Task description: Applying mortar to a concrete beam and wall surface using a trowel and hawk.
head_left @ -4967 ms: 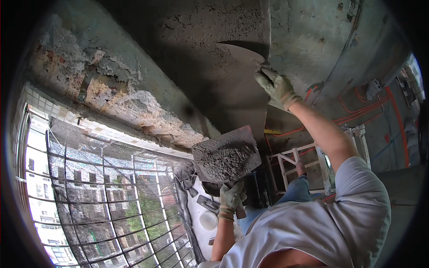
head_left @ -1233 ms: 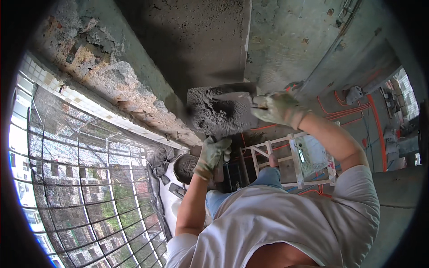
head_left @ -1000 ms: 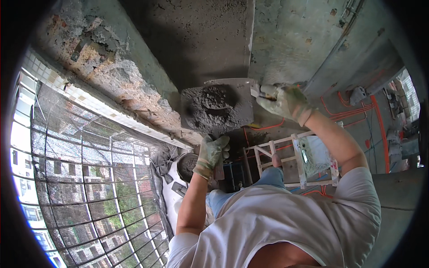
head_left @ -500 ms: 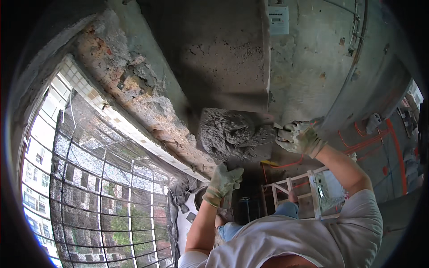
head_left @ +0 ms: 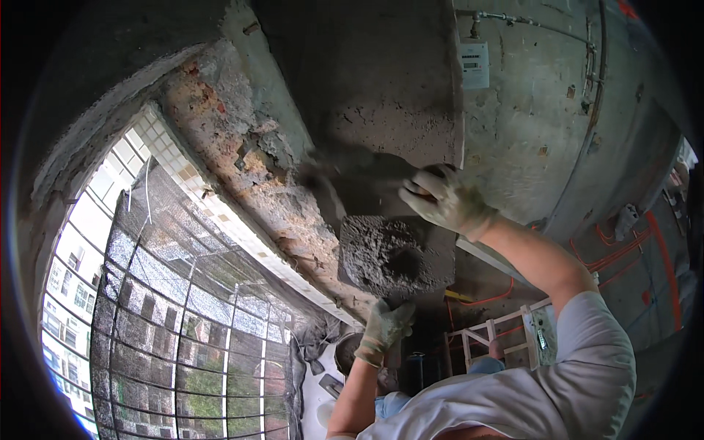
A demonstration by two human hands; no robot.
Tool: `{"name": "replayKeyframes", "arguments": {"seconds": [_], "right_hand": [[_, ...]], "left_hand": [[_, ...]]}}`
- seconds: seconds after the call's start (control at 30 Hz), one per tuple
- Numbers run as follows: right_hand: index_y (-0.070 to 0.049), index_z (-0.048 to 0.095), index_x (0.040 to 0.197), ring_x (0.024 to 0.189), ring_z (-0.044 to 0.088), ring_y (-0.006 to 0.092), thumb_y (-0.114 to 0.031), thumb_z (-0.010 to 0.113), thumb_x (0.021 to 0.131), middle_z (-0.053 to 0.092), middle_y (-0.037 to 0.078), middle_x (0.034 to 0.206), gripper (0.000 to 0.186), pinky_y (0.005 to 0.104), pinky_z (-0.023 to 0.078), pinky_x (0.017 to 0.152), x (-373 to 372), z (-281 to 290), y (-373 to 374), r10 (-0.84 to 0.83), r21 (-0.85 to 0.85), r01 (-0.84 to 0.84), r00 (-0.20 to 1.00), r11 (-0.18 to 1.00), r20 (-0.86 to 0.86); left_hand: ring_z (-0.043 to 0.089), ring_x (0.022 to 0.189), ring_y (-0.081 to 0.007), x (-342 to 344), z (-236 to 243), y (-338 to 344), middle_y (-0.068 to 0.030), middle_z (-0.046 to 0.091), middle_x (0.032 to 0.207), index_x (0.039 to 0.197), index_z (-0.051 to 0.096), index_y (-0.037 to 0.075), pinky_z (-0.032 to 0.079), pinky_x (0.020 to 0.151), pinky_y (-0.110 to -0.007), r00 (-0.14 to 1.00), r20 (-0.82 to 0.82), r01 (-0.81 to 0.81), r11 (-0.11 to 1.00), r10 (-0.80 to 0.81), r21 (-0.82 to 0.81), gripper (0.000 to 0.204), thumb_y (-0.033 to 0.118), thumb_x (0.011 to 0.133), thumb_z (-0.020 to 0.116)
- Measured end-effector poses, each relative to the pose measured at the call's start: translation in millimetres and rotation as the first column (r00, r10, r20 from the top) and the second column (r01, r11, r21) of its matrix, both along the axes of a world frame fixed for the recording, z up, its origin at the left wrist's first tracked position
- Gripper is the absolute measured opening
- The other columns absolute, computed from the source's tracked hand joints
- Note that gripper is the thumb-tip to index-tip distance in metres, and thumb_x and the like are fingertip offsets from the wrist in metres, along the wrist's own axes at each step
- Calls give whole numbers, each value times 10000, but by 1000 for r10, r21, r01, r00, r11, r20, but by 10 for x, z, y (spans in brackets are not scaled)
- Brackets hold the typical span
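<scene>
My left hand [head_left: 387, 330], in a pale work glove, is closed at the near edge of a square plasterer's hawk [head_left: 446, 257] and holds it up; its handle is hidden. Wet grey mortar [head_left: 370, 253] lies heaped on the board, with a dark hollow right of its middle. My gloved right hand [head_left: 451, 202] is wrapped around the handle of a plastering trowel [head_left: 367, 167]. The blade, smeared by motion, lies close to the dark plastered wall strip [head_left: 374, 95] beyond the hawk. Whether it touches the wall I cannot tell.
Rough broken masonry [head_left: 257, 158] and a tiled ledge [head_left: 213, 209] border a barred window [head_left: 198, 315] at left. A meter box [head_left: 474, 64] hangs on the grey wall at right. A wooden frame [head_left: 506, 330] stands below, near orange conduit [head_left: 664, 271].
My right hand has moved up and left, lifting the trowel off the mortar to the wall. A hollow now shows in the mortar. The view has shifted slightly.
</scene>
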State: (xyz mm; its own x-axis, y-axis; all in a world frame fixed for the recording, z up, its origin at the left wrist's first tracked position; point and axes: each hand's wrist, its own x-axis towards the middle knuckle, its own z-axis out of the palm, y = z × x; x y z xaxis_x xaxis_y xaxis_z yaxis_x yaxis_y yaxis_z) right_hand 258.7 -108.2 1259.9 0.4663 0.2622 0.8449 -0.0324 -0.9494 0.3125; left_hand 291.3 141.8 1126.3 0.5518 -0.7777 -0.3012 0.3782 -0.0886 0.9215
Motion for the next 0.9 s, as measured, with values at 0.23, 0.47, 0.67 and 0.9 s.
{"name": "replayKeyframes", "arguments": {"seconds": [0.23,0.47,0.67,0.9], "right_hand": [[-83,671,1100,690,702,205,-331,592,965,710,104,768,293,335,572,606,1136,601,-368,315,790,-52,932,610,-181],[30,638,1095,682,675,185,-356,557,986,682,113,890,409,285,560,550,846,1223,-1037,370,878,122,873,464,-317],[-46,629,1196,694,691,166,-383,520,1011,698,100,901,400,322,603,586,179,945,-942,313,947,90,930,309,-190],[-69,630,1071,564,600,139,-428,540,981,659,80,781,381,275,488,476,769,822,37,553,998,19,832,54,-46]], "left_hand": [[546,514,-144,-36,-62,-40,-55,587,684,884,594,34,428,435,-273,994,-112,-6,995,17,96,200,160,842,744],[542,485,-152,83,-241,-127,-70,590,676,884,577,19,442,427,-287,993,-106,-34,993,45,111,208,141,841,741],[549,493,-154,162,-312,-93,-72,606,688,867,583,28,434,428,-282,987,-136,-73,995,81,64,195,160,850,726],[552,497,-158,181,-326,-73,-83,609,712,913,552,8,437,432,-287,994,-103,-16,993,28,114,234,142,846,732]]}}
